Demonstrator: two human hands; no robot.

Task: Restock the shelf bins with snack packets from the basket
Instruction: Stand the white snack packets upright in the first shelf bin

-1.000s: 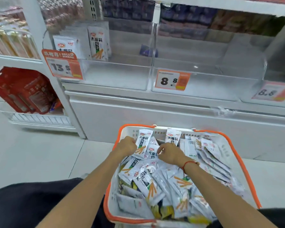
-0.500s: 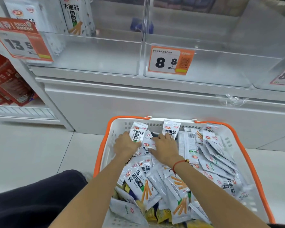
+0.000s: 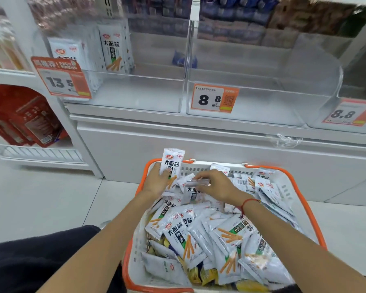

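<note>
Head view: my left hand (image 3: 156, 182) grips one snack packet (image 3: 172, 163) upright at the far rim of the basket (image 3: 304, 208); my right hand (image 3: 215, 185) pinches another packet (image 3: 197, 182) above the heap. The shelf bins (image 3: 135, 96) stand beyond the basket.
</note>
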